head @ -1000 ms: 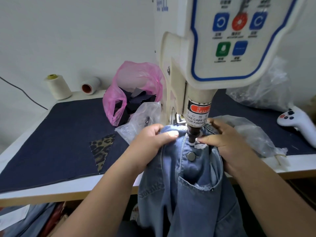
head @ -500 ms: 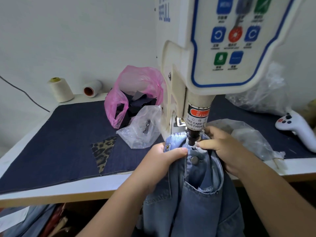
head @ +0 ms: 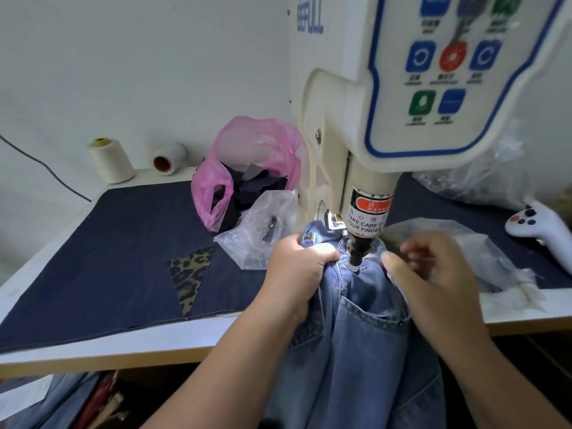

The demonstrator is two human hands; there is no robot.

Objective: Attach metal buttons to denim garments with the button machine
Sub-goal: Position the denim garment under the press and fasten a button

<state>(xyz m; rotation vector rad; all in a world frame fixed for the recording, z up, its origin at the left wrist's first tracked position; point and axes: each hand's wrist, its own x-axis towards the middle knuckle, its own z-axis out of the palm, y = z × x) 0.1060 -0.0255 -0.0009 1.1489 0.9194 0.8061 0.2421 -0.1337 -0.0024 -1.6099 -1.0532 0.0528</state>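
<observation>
Gripping: left hand [head: 297, 267] bunches denim waistband [head: 322, 239], left of punch [head: 356, 257]
Right hand [head: 430, 270]: fingers loosely curled, empty, just right of punch

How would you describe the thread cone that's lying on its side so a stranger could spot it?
Start at the button machine and look left past the pink bag to the wall. Two cream cones sit there; the tipped one shows an orange core, unlike its upright neighbour.

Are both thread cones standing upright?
No. The left cone stands upright; the right cone lies on its side, its orange core facing the camera.
</observation>
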